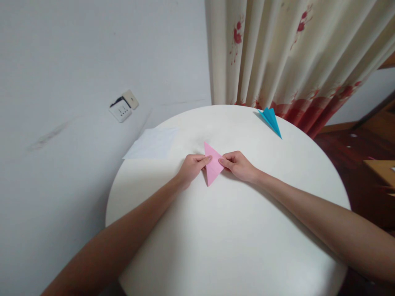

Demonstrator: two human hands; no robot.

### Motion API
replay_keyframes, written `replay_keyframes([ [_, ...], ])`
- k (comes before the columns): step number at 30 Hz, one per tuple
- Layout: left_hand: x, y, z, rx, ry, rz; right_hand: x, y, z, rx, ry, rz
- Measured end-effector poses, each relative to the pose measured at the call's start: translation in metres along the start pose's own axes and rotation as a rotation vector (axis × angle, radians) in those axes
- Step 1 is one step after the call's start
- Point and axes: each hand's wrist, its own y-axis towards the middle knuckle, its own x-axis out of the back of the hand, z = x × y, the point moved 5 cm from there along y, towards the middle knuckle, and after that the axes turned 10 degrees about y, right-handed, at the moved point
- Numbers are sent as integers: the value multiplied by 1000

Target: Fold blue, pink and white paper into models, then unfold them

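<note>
On the round white table (234, 246), near its middle, lies a folded pink paper triangle (212, 166), one point aimed toward twelve o'clock and another toward six. At the triangle's nine o'clock edge the left hand (191, 167) presses its fingertips down on the paper, fingers held together. At three o'clock the right hand (238, 165) pinches the opposite corner between thumb and forefinger. A folded blue paper piece (271, 119) rests well apart at about one o'clock, near the flowered curtain (293, 53). A white sheet (152, 144) lies at ten o'clock, overhanging the table's rim
</note>
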Motion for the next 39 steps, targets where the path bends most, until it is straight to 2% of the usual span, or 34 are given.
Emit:
replay_keyframes([
  [7, 1, 0, 0, -4, -5, -13, 0, 0, -2, -23, 10, 18],
  [19, 2, 1, 5, 55, -184, -39, -5, -1, -5, -23, 43, 159],
  [39, 2, 2, 2, 71, -243, -31, -6, -3, -4, -52, 48, 162],
])
